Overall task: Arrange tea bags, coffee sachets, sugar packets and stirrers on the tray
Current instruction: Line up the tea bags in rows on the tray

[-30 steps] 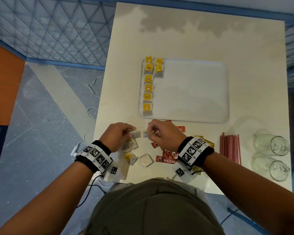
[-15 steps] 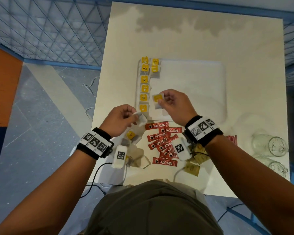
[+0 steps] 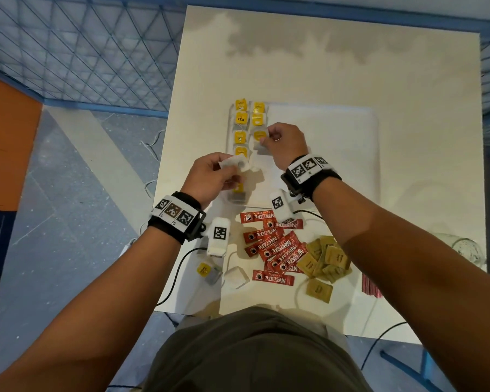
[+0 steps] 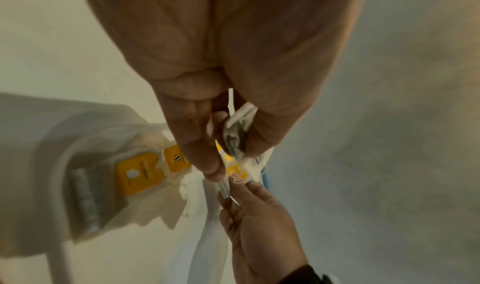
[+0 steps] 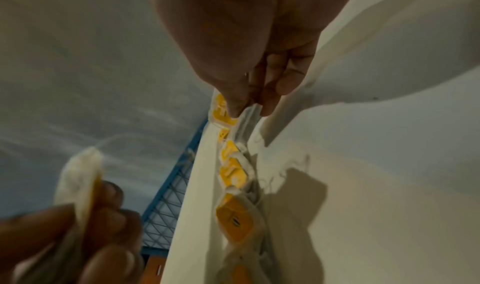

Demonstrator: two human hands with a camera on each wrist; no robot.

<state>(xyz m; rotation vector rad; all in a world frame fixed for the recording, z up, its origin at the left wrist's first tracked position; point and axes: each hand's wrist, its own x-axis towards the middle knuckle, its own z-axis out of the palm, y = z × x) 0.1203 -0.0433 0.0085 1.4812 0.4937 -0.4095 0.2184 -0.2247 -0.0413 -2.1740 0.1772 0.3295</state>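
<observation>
- Your right hand (image 3: 285, 145) pinches a yellow-tagged tea bag (image 3: 260, 138) over the white tray (image 3: 337, 154), in the second column beside the row already laid.
- Your left hand (image 3: 210, 176) grips another tea bag (image 3: 232, 162), perhaps more than one, above the tray's near-left edge.
- Coffee sachets (image 3: 275, 246) and sugar packets (image 3: 326, 260) lie on the table (image 3: 379, 66) below.

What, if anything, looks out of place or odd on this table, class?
Two clear glasses lie tipped on their sides at the table's right edge. Coffee sachets and sugar packets sit in jumbled heaps, unlike the neat tea bag column on the tray.
</observation>
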